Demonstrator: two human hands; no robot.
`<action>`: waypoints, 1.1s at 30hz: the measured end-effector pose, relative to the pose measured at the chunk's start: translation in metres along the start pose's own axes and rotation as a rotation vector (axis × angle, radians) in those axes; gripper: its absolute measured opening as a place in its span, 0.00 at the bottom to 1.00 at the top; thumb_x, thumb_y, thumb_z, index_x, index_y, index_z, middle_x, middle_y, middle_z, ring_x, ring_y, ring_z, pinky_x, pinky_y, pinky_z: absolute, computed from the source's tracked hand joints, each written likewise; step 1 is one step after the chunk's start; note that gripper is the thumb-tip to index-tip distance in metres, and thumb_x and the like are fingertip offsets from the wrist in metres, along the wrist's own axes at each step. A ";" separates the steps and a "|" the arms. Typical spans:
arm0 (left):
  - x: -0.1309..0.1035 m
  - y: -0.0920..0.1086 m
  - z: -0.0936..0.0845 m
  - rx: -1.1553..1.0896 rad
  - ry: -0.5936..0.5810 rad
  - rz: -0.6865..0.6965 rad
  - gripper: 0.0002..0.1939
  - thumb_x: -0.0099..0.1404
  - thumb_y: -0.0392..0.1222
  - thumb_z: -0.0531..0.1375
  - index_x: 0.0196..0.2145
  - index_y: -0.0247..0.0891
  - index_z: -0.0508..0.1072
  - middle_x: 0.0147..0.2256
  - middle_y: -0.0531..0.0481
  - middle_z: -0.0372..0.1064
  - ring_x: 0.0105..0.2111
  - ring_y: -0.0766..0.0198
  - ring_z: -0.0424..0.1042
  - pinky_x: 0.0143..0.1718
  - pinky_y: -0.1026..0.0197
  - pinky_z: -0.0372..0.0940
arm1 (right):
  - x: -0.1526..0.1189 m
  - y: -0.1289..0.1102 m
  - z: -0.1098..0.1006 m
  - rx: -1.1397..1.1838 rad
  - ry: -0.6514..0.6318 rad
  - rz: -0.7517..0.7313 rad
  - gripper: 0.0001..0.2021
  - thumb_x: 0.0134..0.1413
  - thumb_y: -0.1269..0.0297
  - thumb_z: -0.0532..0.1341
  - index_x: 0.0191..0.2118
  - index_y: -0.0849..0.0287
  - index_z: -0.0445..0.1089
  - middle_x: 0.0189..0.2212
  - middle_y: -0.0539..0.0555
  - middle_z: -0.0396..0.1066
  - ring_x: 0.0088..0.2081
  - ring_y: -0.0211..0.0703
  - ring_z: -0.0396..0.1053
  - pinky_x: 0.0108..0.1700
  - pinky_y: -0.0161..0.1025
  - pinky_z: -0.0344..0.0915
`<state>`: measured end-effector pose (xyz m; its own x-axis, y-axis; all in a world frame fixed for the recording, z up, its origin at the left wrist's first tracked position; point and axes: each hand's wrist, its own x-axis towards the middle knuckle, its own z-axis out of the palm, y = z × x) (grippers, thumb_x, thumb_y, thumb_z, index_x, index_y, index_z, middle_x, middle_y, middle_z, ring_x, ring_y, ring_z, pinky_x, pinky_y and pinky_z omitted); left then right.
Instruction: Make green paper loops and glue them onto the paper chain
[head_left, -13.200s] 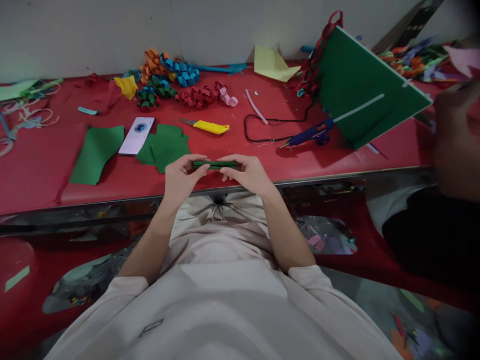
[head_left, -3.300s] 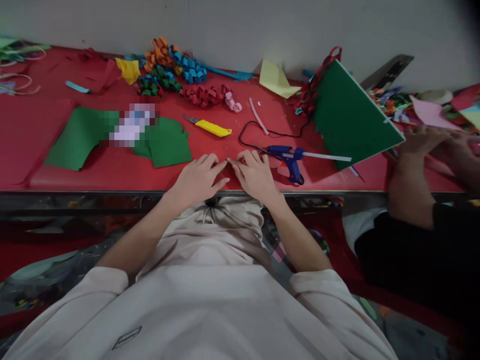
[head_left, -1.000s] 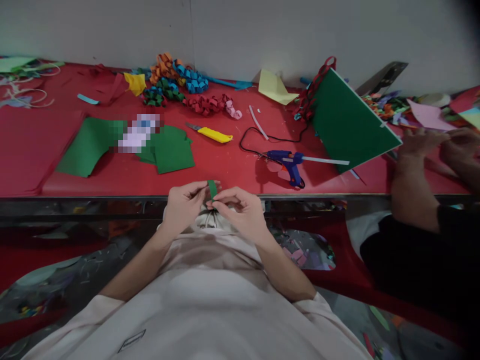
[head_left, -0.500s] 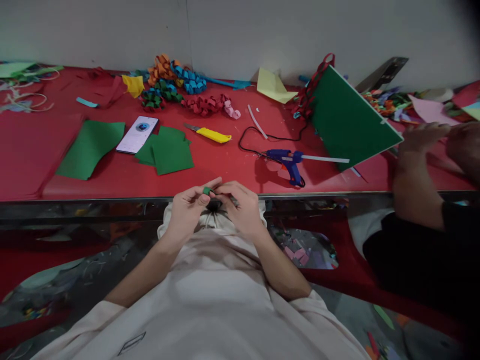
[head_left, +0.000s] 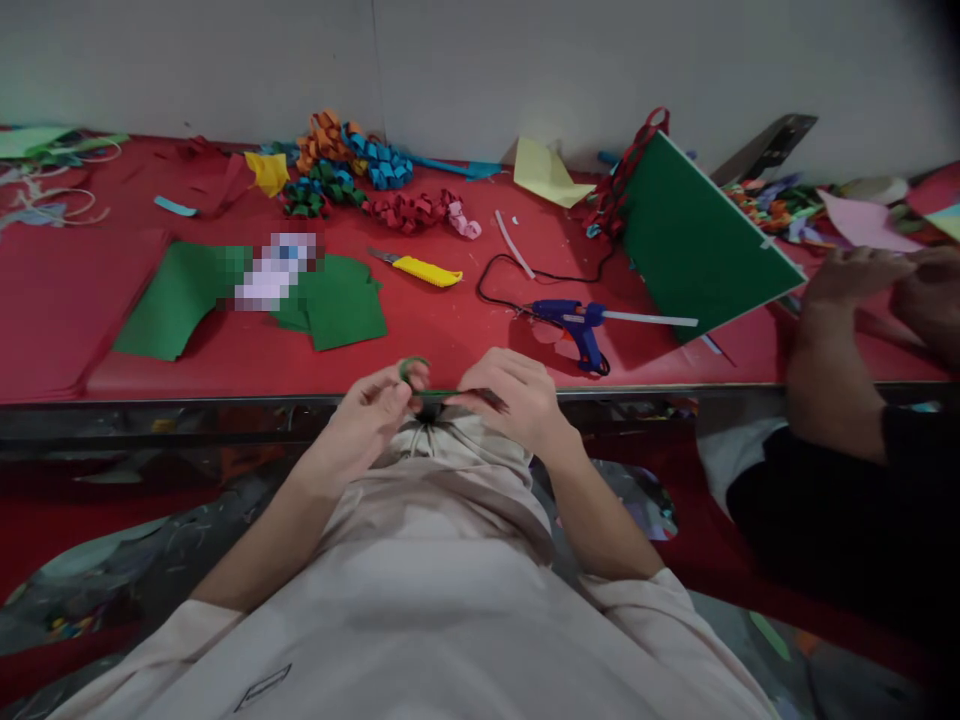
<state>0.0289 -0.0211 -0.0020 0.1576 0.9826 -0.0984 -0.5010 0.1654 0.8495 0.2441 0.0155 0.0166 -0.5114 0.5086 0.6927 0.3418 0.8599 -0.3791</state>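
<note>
Over the table's front edge, my left hand (head_left: 371, 408) pinches a narrow green paper strip (head_left: 412, 370), part of which curls in a loop above the fingertips. A thin straight stretch of the strip runs across to my right hand (head_left: 514, 395), whose fingers are closed on its other end. That end is hidden by the fingers. Beyond my hands lie a yellow utility knife (head_left: 427, 270) with its blade out and a blue glue gun (head_left: 581, 325) with a white glue stick in its back. Green paper pieces (head_left: 346, 305) lie to the left of the knife.
A green board (head_left: 705, 235) leans at the right, near another person's hands (head_left: 847, 275). Curled paper chains (head_left: 390, 165) sit by the wall. A blurred-out phone (head_left: 277, 270) lies between green sheets. The red table (head_left: 442, 325) ends at a dark front edge.
My right hand has moved right, away from my left. The green strip, earlier a small roll between both hands, now shows a straight length between them.
</note>
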 end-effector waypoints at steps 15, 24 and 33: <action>0.043 0.027 -0.047 1.104 0.346 0.751 0.14 0.69 0.47 0.62 0.50 0.41 0.73 0.51 0.42 0.74 0.47 0.56 0.75 0.44 0.56 0.70 | 0.037 0.062 0.009 -0.427 0.198 0.625 0.15 0.66 0.51 0.61 0.34 0.57 0.70 0.36 0.55 0.73 0.38 0.45 0.71 0.42 0.39 0.64; -0.012 0.019 -0.086 1.796 -0.067 0.656 0.23 0.74 0.42 0.56 0.64 0.40 0.68 0.61 0.40 0.71 0.61 0.47 0.69 0.63 0.42 0.57 | 0.063 0.080 0.023 -0.774 0.063 0.858 0.20 0.71 0.49 0.51 0.45 0.60 0.71 0.33 0.60 0.75 0.39 0.53 0.75 0.43 0.44 0.65; -0.018 0.025 -0.053 0.960 0.440 0.756 0.08 0.65 0.39 0.67 0.42 0.46 0.82 0.38 0.50 0.79 0.36 0.62 0.76 0.41 0.61 0.70 | 0.039 0.014 0.028 0.146 -0.143 0.279 0.24 0.64 0.54 0.63 0.63 0.54 0.66 0.64 0.63 0.66 0.65 0.52 0.63 0.65 0.51 0.62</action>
<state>-0.0314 -0.0304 -0.0067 -0.2774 0.7809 0.5597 0.4921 -0.3849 0.7809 0.2070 0.0488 0.0203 -0.5228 0.7168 0.4614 0.3730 0.6790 -0.6323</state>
